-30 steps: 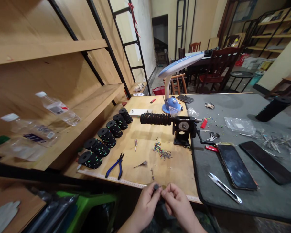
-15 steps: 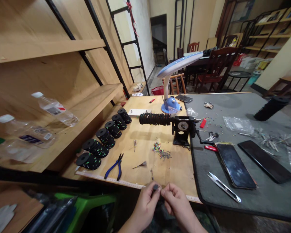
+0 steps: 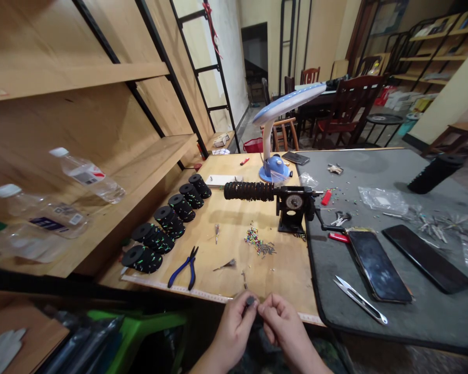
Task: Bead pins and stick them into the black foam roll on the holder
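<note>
At the table's front edge my left hand (image 3: 237,319) is closed, pinching a small dark round piece (image 3: 250,301) between thumb and fingers. My right hand (image 3: 277,314) is pinched shut close beside it; whatever its fingertips hold is too small to make out. Just beyond them lie a thin wire-like piece (image 3: 245,279) and a small tuft of fine wires (image 3: 229,264). Farther off is a pile of coloured beads and small grey pieces (image 3: 253,239). Behind the pile stands a black hand-crank winder (image 3: 292,205), with a dark wound roll (image 3: 249,191) on its shaft.
Blue-handled pliers (image 3: 184,270) and several black spools (image 3: 142,258) are on the left. On the grey mat (image 3: 335,306) lie thread snips (image 3: 362,301), a phone (image 3: 378,267) and a red lighter (image 3: 338,237). A blue-and-white lamp (image 3: 273,169) rises at the back.
</note>
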Tool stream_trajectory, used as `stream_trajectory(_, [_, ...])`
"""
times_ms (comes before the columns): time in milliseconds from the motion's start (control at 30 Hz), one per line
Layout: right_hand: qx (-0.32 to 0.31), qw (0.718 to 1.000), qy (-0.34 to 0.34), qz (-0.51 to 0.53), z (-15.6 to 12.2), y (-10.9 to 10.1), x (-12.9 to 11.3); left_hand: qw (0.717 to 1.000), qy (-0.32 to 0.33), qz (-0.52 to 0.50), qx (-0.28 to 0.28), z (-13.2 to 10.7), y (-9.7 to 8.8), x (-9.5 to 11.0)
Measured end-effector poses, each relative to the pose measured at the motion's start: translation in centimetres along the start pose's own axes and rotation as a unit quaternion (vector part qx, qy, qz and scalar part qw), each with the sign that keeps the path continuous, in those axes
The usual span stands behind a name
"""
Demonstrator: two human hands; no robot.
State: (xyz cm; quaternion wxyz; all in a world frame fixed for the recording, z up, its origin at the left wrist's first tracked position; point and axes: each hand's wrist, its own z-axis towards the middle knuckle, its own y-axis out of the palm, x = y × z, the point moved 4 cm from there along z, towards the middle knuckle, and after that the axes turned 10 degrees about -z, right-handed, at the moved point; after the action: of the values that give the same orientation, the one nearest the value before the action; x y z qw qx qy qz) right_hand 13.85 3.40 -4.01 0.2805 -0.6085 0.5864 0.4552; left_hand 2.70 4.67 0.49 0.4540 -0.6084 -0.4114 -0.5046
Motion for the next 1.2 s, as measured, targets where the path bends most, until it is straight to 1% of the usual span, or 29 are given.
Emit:
stream_trajectory(133, [-0.003,1.0,-0.011,-0.002,0.07,0.05,0.16,1.0,0.012,0.01,0.001,-0.12,0.01,-0.03])
stream_trajectory(233, [0.003,1.0,-0.003,0.006,0.12,0.04,0.21,0.999,0.028,0.031,-0.001,-0.22,-0.04,0.01])
stream_trajectory(500, [0.005,1.0,-0.001,0.012,0.23,0.11,0.13,0.994,0.067,0.087,-0.025,-0.33,-0.13,0.33])
stream_trajectory(833, [0.01,1.0,-0.006,0.022,0.29,0.09,0.54,0.996,0.059,0.067,-0.002,-0.19,-0.34,0.1])
stream_trajectory(1200, [0.007,1.0,-0.004,0.027,0.18,0.22,0.09,0.992,0.073,0.098,-0.019,-0.53,-0.21,0.26])
